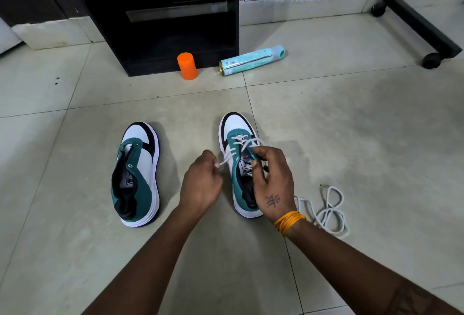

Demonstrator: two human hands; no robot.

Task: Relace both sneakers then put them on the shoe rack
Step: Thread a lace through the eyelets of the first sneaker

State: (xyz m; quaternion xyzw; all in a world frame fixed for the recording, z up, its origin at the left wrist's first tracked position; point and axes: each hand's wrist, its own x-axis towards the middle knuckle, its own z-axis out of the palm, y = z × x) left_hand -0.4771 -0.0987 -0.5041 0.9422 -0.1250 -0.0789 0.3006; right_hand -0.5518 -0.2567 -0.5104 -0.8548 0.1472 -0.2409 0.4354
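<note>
Head view: two teal, white and black sneakers are standing toes away from you on the tiled floor [351, 126]. The left sneaker [136, 176] is laceless; the right sneaker [238, 154] is part-laced with a white lace [244, 141]. A spare lace [329, 210] is lying coiled beside it, partly hidden by your wrist. Your left hand [200, 184] is pinching a lace end; your right hand [272, 180] is gripping the eyelet edge, covering that sneaker's side.
</note>
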